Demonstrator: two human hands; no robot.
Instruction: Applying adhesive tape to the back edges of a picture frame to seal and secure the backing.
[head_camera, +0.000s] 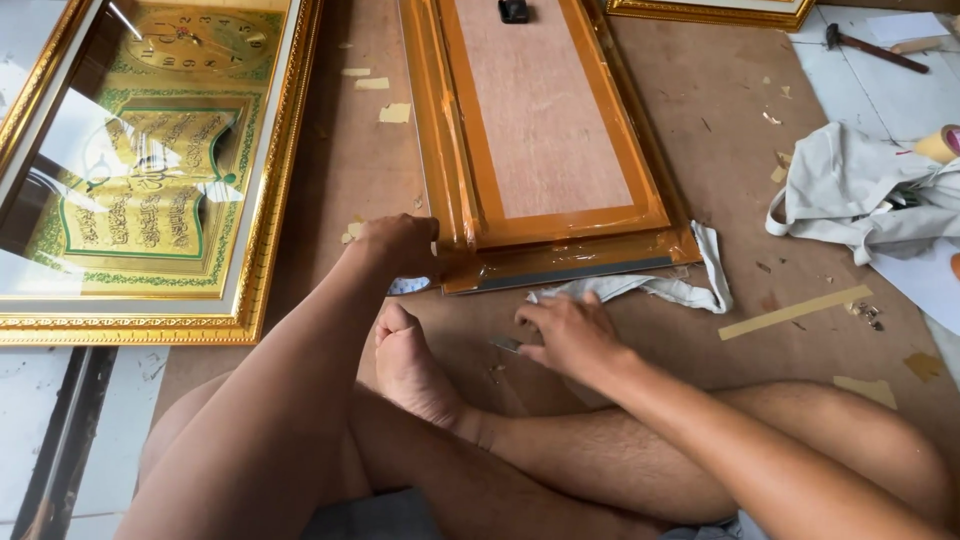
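Face-down frame (545, 140) lies taped in orange on the floor; left hand (400, 245) grips its near corner; right hand (570, 335) pinches a small blade (505, 345) beside a white rag (650, 288).

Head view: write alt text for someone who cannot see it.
A person sits cross-legged on a brown board floor, left hand gripping the near corner of a face-down picture frame sealed with orange tape, right hand resting on the floor beside a white rag. A gold-framed artwork lies at left.

bare arms with no sleeves, watch or rings; left hand (400, 243) at eleven o'clock, right hand (570, 335) at centre; bare hairy legs, bare foot (408, 365), grey shorts (385, 515) at six o'clock.
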